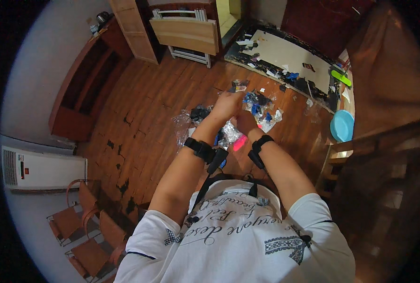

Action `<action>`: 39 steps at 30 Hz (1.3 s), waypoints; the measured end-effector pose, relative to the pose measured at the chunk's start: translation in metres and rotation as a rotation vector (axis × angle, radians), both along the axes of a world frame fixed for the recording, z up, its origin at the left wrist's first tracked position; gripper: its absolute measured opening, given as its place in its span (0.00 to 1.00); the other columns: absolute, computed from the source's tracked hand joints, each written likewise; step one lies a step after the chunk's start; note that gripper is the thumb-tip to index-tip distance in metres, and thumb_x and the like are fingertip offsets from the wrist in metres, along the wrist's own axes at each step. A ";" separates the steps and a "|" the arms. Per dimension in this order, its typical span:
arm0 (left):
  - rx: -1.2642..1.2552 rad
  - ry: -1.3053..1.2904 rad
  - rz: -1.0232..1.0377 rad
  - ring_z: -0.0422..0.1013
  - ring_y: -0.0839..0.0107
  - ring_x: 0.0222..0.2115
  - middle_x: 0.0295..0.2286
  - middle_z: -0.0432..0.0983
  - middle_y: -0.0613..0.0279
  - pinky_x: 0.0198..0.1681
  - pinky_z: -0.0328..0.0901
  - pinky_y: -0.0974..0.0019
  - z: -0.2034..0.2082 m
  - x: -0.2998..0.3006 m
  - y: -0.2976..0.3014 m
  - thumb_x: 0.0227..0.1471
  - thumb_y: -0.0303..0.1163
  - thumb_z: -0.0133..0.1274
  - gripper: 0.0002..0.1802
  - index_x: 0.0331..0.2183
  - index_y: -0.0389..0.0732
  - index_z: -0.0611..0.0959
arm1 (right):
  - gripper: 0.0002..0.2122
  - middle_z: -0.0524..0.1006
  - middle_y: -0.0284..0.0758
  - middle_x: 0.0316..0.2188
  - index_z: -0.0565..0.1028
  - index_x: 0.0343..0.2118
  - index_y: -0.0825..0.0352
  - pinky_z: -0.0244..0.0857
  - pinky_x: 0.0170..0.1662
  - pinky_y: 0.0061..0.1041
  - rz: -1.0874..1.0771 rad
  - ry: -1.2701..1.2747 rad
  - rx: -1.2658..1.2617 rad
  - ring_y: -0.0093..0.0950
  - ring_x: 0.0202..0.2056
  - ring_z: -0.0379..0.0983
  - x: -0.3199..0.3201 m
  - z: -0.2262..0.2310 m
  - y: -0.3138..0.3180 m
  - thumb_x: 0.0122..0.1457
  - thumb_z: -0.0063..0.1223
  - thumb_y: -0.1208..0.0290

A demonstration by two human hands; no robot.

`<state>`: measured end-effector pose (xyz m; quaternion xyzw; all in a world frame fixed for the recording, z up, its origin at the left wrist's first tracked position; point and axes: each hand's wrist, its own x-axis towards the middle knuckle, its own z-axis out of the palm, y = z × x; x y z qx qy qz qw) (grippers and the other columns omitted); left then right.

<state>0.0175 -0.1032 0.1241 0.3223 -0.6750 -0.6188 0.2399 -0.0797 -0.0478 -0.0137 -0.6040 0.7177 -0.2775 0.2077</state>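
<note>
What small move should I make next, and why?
Perhaps shift your left hand and right hand toward the scraps on the pale tile: those lie apart from the pile near your hands. I can't tell whether they grip anything.

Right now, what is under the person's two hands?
Around and below the left hand and right hand, crinkled clear plastic, a bright pink piece and blue scraps show on the wooden floor. Whatever lies directly beneath the hands is covered.
</note>
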 end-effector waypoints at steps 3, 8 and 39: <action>0.229 -0.015 -0.032 0.60 0.70 0.11 0.06 0.59 0.63 0.22 0.61 0.67 0.018 -0.004 0.011 0.53 0.40 0.43 0.28 0.05 0.40 0.66 | 0.11 0.76 0.45 0.24 0.76 0.24 0.68 0.67 0.36 0.39 -0.008 0.000 -0.060 0.43 0.31 0.73 -0.006 0.001 0.006 0.47 0.50 0.63; 0.114 -0.031 -0.171 0.59 0.72 0.11 0.05 0.58 0.64 0.23 0.61 0.69 0.041 0.018 0.028 0.54 0.39 0.42 0.29 0.05 0.40 0.67 | 0.11 0.76 0.44 0.24 0.75 0.24 0.67 0.66 0.36 0.38 0.087 0.019 -0.008 0.42 0.30 0.73 0.004 0.043 0.027 0.48 0.50 0.63; 0.287 0.066 0.144 0.59 0.74 0.09 0.07 0.59 0.66 0.14 0.55 0.70 -0.002 0.208 -0.030 0.50 0.41 0.51 0.25 0.08 0.41 0.67 | 0.11 0.75 0.45 0.22 0.73 0.26 0.67 0.67 0.34 0.36 0.326 0.032 0.221 0.42 0.29 0.73 0.203 -0.002 -0.041 0.45 0.47 0.64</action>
